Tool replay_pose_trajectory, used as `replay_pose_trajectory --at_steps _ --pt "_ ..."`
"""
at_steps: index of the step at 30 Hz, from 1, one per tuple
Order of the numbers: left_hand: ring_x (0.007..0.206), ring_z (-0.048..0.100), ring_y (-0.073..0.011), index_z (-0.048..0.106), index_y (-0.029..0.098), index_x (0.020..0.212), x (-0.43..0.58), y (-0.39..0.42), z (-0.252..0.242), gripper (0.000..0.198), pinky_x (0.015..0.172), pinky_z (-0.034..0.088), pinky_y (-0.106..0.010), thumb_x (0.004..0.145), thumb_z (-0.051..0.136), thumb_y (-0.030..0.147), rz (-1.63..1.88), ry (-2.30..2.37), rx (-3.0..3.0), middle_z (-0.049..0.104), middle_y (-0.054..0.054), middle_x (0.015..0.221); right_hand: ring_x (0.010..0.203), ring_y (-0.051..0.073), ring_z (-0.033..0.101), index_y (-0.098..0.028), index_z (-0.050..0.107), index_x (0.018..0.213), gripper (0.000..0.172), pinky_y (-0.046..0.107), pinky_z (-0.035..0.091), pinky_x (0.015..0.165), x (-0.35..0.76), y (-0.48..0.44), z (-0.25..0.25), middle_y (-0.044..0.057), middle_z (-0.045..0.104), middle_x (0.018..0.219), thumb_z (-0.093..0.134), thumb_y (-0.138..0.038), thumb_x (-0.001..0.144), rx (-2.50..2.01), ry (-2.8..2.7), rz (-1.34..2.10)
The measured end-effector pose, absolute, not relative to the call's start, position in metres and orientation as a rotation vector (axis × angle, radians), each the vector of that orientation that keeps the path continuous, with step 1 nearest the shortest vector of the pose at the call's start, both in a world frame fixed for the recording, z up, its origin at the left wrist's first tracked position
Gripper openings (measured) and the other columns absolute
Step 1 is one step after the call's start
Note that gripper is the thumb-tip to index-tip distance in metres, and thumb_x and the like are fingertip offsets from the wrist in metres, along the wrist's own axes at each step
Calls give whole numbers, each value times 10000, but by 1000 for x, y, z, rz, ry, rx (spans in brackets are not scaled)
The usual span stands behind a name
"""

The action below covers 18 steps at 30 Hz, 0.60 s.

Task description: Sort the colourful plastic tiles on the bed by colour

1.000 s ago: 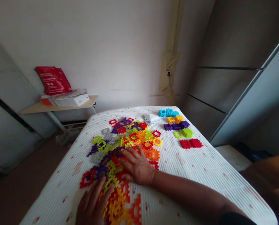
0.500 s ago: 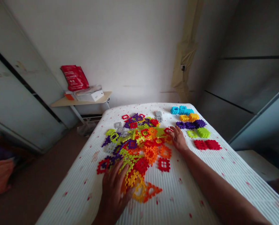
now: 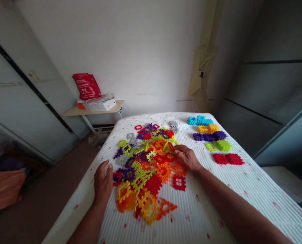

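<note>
My right hand (image 3: 188,157) is closed at the right side of a loose heap of toothed plastic building pieces, pinching a tilted red building piece (image 3: 170,146) at its fingertips. Left of the heap is my left hand (image 3: 104,179), thumb and fingers apart and nothing in its grasp. Closest to it lies a red toothed frame (image 3: 116,178) beside purple pieces (image 3: 128,173). The heap mixes orange pieces (image 3: 163,172), lime green pieces (image 3: 139,181), yellow pieces (image 3: 149,207) and others. A red window piece (image 3: 178,182) lies flat below my right hand.
Along the right of the white quilted bed cover (image 3: 201,206) stand colour groups: blue blocks (image 3: 200,120), yellow blocks (image 3: 208,128), purple blocks (image 3: 209,136), green blocks (image 3: 223,145), red blocks (image 3: 228,158). Grey blocks (image 3: 174,126) sit behind the heap. A small table (image 3: 119,105) holds boxes.
My left hand has drawn back leftward off the heap, uncovering yellow and orange pieces. My right hand has shifted a little left and nearer with the red piece. The view has turned slightly.
</note>
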<state>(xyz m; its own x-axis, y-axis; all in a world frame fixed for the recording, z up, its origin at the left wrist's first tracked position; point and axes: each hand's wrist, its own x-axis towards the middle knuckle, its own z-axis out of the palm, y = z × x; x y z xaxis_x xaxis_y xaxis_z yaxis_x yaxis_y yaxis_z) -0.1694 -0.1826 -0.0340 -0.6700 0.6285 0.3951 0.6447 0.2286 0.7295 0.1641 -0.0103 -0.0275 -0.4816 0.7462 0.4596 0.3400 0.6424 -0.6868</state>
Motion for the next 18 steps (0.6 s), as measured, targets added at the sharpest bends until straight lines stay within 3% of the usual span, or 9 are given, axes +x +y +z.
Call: replay_pose_trajectory --at_steps 6,11,18 --pt "1089 528 -246 551 182 1121 -165 -169 -39 433 980 386 -398 833 383 458 -1532 -2520 -1290 579 -105 1144 1070 284 531 -152 634 977 530 450 393 939 175 11 -41 153 628 1053 330 -574 873 -1072 -1903 458" --pt "1054 557 -227 576 183 1101 -152 -165 -39 425 955 404 -362 851 362 453 -1565 -2540 -1351 617 -95 1114 1003 253 573 -144 589 1082 536 385 448 872 162 -6 -41 135 626 1062 320 -563 883 -1062 -1939 689" --pt "1034 575 -232 603 180 1044 -140 -164 -38 398 946 414 -377 840 393 451 -1702 -2506 -1390 644 -97 1080 1010 232 582 -163 595 1085 464 357 453 877 134 -45 -25 99 641 1070 361 -513 890 -908 -1969 929"
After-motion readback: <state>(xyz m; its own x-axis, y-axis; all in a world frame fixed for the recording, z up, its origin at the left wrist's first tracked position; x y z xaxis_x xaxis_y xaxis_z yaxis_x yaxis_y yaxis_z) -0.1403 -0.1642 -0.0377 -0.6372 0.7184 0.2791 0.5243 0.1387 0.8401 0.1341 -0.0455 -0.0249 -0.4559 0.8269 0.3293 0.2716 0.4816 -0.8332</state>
